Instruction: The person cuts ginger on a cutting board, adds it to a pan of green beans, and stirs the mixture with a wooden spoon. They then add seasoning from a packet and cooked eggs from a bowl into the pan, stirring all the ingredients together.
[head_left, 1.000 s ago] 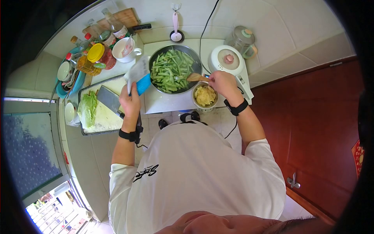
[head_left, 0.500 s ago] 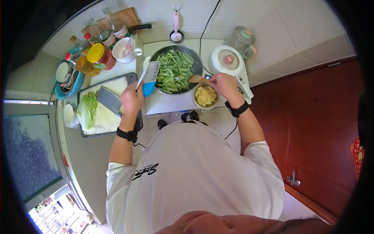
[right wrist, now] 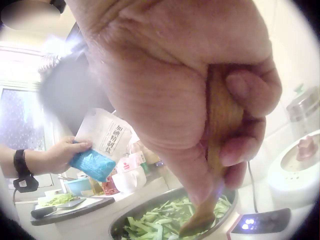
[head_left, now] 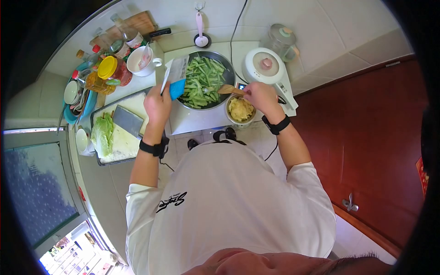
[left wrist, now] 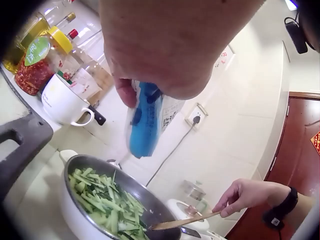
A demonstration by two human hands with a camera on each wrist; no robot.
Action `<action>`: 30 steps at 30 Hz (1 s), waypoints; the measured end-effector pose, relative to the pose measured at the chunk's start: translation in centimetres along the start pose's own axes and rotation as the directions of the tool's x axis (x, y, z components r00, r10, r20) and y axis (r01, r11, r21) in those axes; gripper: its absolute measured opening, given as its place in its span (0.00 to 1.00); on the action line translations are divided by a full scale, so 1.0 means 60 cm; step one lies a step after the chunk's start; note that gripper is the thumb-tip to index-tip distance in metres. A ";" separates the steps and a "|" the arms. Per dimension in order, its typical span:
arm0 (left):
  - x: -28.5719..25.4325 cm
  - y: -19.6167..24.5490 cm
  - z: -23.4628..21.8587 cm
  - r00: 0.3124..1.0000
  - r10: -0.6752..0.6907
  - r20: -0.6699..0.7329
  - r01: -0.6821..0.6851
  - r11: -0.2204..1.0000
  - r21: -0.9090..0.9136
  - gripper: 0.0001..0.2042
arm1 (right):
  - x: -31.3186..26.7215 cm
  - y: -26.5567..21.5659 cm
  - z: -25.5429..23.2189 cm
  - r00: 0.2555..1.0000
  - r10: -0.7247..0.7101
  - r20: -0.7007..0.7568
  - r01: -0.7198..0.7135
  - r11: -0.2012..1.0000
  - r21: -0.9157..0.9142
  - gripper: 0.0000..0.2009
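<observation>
My left hand [head_left: 158,107] grips a white and blue bag of salt [head_left: 176,79], held over the left edge of the frying pan [head_left: 229,68]. In the left wrist view, the bag's blue end [left wrist: 145,125] hangs downward above the pan. Cut green vegetable sticks [head_left: 201,82] fill much of the pan. My right hand [head_left: 262,97] has its fingers curled round the handle of a wooden spatula [head_left: 227,89]. Its blade rests among the sticks at the pan's right side, as the right wrist view shows. Just below the spatula stands a bowl of yellow mash [head_left: 241,110].
Left of the pan, a cutting board [head_left: 121,149] bears a cleaver [head_left: 128,120] and a leafy green vegetable [head_left: 103,133]. Behind it stand a white mug [head_left: 140,64], a yellow-lidded jar [head_left: 120,73] and several bottles. A white lidded appliance [head_left: 265,64] and a clear jug [head_left: 280,40] occupy the right.
My left hand first tipped the bag of salt and drew it down, then brought it over the pan's left edge. The right hand stays on the spatula, nearly still.
</observation>
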State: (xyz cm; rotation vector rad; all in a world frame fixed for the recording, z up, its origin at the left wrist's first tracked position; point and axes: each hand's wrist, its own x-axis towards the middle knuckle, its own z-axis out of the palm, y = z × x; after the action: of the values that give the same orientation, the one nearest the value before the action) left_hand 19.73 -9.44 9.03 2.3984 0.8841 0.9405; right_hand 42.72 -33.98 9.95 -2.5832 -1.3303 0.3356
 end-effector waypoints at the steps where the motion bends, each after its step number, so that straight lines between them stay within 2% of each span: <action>1: 0.009 0.006 0.010 0.998 0.038 -0.042 -0.038 0.999 0.006 0.11 | 0.000 0.001 0.000 1.000 -0.004 -0.002 0.004 1.000 0.001 0.09; 2: 0.016 0.014 0.018 0.998 0.043 -0.037 -0.043 0.999 0.004 0.11 | -0.003 0.003 0.001 1.000 -0.006 -0.005 0.006 1.000 0.003 0.10; 4: 0.033 0.044 0.020 0.979 -0.110 0.170 0.081 0.983 0.167 0.12 | -0.010 0.002 -0.001 0.999 -0.005 -0.042 0.006 0.999 0.040 0.08; 5: 0.038 0.044 0.027 0.980 -0.100 0.174 0.071 0.984 0.163 0.12 | -0.011 0.003 -0.003 0.997 -0.005 -0.082 0.011 0.997 0.077 0.06; 8: 0.042 0.047 0.044 0.982 -0.081 0.171 0.053 0.984 0.168 0.14 | -0.015 0.013 -0.001 0.996 0.001 -0.085 0.007 0.996 0.093 0.06; 11: 0.041 0.057 0.046 0.974 -0.123 0.191 0.099 0.986 0.131 0.13 | -0.018 0.022 0.002 0.995 -0.001 -0.103 0.012 0.994 0.108 0.06; 13: 0.031 0.046 0.056 0.998 -0.023 0.054 0.022 0.999 0.025 0.10 | -0.020 0.023 0.002 0.995 0.009 -0.103 0.002 0.994 0.110 0.06; 14: 0.026 0.042 0.057 0.998 -0.021 0.054 0.020 1.000 0.024 0.10 | -0.021 0.024 0.000 0.995 0.015 -0.102 -0.004 0.994 0.108 0.05; 16: 0.014 0.037 0.051 0.998 -0.057 -0.023 0.052 0.981 -0.186 0.08 | -0.020 0.025 0.000 0.995 0.017 -0.101 -0.007 0.995 0.103 0.05; 17: 0.007 0.030 0.047 0.998 -0.059 -0.027 0.053 0.981 -0.186 0.08 | -0.018 0.024 0.001 0.995 0.019 -0.097 -0.009 0.995 0.099 0.05; 18: 0.000 0.025 0.039 0.991 -0.070 -0.113 0.034 0.956 -0.290 0.08 | -0.016 0.022 0.001 0.995 0.012 -0.098 -0.003 0.995 0.095 0.05; 20: -0.023 0.020 0.014 0.944 -0.164 -0.286 0.025 0.901 -0.434 0.08 | -0.010 0.017 0.001 0.994 0.010 -0.110 -0.003 0.998 0.065 0.06; 21: -0.027 0.025 -0.001 0.939 -0.169 -0.300 0.024 0.901 -0.432 0.08 | -0.007 0.015 0.000 0.994 -0.004 -0.113 0.011 0.998 0.059 0.06; 23: -0.028 0.032 -0.035 0.877 -0.294 -0.381 -0.039 0.746 -0.665 0.09 | -0.002 0.010 -0.002 0.990 -0.024 -0.137 0.037 0.995 0.088 0.07; 24: -0.025 0.036 -0.055 0.889 -0.303 -0.343 -0.009 0.738 -0.674 0.12 | 0.003 0.009 -0.001 0.991 -0.036 -0.125 0.048 0.994 0.097 0.08; 25: -0.028 0.021 -0.067 0.875 -0.312 -0.369 -0.012 0.749 -0.663 0.12 | 0.008 0.004 -0.001 0.990 -0.069 -0.123 0.081 0.992 0.095 0.08; 27: -0.035 -0.019 -0.082 0.909 -0.362 -0.206 0.189 0.799 -0.571 0.13 | 0.015 -0.007 -0.003 0.992 -0.029 -0.120 0.040 0.995 0.087 0.08; 29: -0.032 -0.049 -0.086 0.882 -0.410 -0.231 0.215 0.789 -0.575 0.15 | 0.019 -0.020 -0.008 0.992 -0.031 -0.120 0.041 0.996 0.080 0.08; 30: -0.027 -0.060 -0.088 0.839 -0.430 -0.334 0.183 0.801 -0.570 0.15 | 0.022 -0.021 -0.006 0.992 -0.027 -0.124 0.038 0.995 0.089 0.08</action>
State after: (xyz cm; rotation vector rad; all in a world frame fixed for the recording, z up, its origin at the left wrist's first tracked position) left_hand 13.59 -7.24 9.86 1.5318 0.9913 1.4120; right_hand 42.58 -32.23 10.56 -2.4619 -1.2821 0.2230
